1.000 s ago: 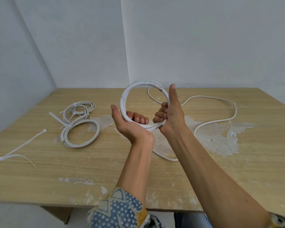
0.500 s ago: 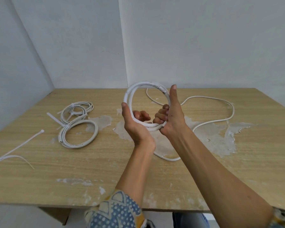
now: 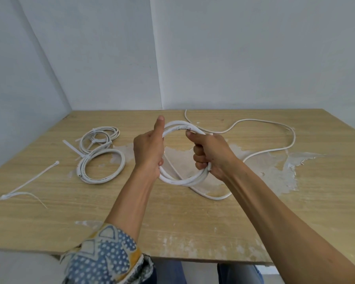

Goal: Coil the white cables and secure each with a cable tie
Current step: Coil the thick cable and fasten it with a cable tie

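Cable coil [image 3: 182, 182], frame centre, above table [image 3: 172, 232]; left hand [image 3: 149, 149] has shifted from beneath to grip its left side, thumb up; right hand [image 3: 210, 154] clasps the right side. Loose tail [image 3: 294, 138] trails right; winding judged unfinished, tie pending.

- Wooden surface [image 3: 172, 222]: worn pale patches [image 3: 275, 173] at centre and right.
- Left: far coil [image 3: 99, 138] and near coil [image 3: 101, 170], both white and tied.
- Far left: loose cable ties [image 3: 35, 176].
- Right: slack white cable [image 3: 252, 119].
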